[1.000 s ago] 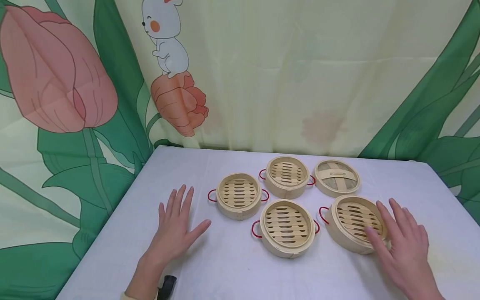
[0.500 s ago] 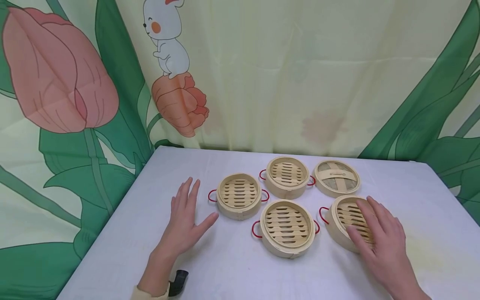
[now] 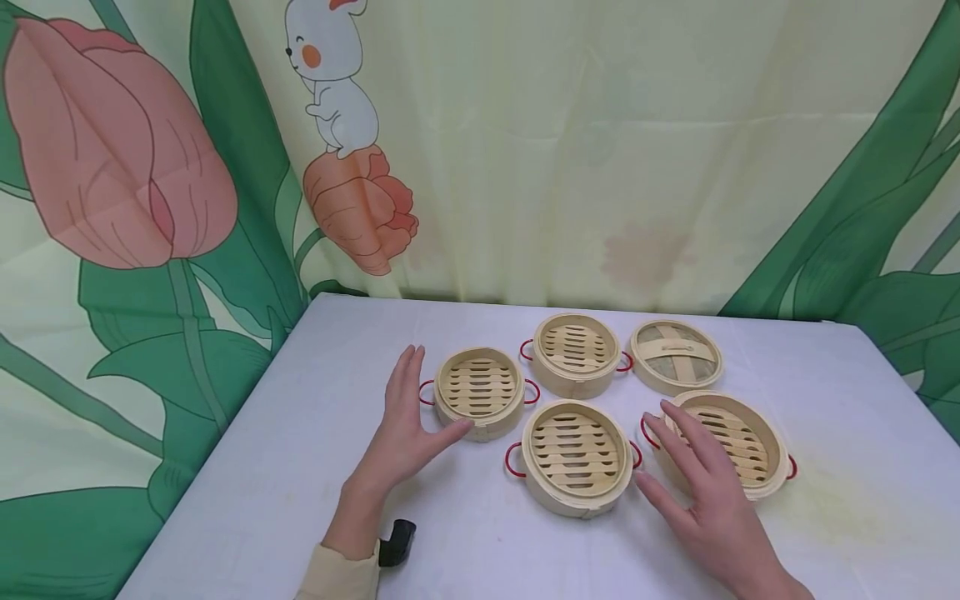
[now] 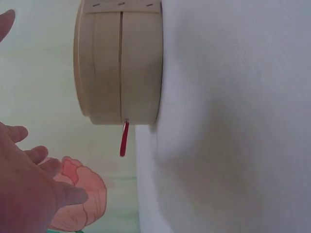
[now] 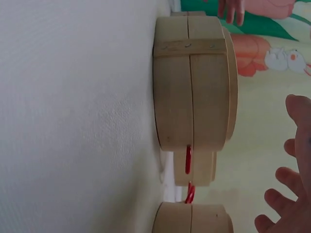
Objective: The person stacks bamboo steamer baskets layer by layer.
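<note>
My left hand [image 3: 405,442], fingers straight and thumb spread, hovers beside the left bamboo steamer basket [image 3: 480,387], its thumb overlapping the front wall in the head view. My right hand [image 3: 708,508] holds nothing; its spread fingers pass over the left side of the right steamer basket [image 3: 742,442] and partly hide it. Between the hands sits the front steamer basket [image 3: 576,457], with my right thumb near its red handle. The left wrist view shows a basket wall [image 4: 119,63] beyond the fingers [image 4: 73,194]. In the right wrist view, my fingers [image 5: 289,182] are apart from the nearest basket [image 5: 204,102].
Behind the front basket stands another steamer basket [image 3: 576,348] with red handles. A woven bamboo lid [image 3: 675,367] lies to its right. The white-covered table [image 3: 247,500] ends at a printed curtain [image 3: 525,167] with tulips and a rabbit.
My right hand has moved left from the right basket's right side to its left side, uncovering its right handle. My left hand has moved right, closer to the left basket. The baskets have stayed put.
</note>
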Demonstrator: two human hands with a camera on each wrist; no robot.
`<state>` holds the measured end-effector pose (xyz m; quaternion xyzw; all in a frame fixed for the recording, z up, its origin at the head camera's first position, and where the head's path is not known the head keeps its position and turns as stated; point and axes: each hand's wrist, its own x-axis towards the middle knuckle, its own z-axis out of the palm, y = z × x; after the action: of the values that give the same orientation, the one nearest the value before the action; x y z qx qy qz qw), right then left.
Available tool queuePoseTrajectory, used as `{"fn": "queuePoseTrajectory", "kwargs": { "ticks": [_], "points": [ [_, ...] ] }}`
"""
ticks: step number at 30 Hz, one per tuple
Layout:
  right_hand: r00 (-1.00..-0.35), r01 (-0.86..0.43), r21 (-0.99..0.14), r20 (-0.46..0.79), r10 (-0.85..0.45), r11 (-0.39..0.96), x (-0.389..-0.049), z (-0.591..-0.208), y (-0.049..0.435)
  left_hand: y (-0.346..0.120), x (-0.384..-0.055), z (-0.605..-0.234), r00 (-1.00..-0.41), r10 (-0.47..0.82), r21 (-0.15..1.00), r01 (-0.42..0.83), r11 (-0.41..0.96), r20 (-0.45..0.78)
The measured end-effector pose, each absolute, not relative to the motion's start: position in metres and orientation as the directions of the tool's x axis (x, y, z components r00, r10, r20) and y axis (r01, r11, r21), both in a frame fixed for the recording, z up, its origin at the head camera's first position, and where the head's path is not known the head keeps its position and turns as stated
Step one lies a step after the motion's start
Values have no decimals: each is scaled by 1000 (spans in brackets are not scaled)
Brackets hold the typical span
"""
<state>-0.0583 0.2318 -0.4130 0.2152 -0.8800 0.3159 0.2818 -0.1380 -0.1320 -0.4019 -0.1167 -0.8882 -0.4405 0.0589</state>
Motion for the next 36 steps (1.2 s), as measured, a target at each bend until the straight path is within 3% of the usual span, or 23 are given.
{"fn": "queuePoseTrajectory", "kwargs": {
  "ticks": [5, 17, 27, 36],
  "points": [
    [-748, -578, -437, 621, -234, 690, -57, -417, 222, -125, -146, -406, -980, 151, 781, 197, 593, 133],
    [-753, -599, -405, 579, -314, 691, -54, -425, 209, -122, -162, -421, -981, 171, 822, 167, 545, 86],
    [-716, -642, -365, 601, -356, 674, -55, -432, 201, -126, -168, -427, -982, 184, 827, 142, 545, 47],
    [-757, -615, -388, 535, -375, 687, -52, -431, 197, -127, -171, -433, -972, 219, 843, 185, 506, 82]
  ]
}}
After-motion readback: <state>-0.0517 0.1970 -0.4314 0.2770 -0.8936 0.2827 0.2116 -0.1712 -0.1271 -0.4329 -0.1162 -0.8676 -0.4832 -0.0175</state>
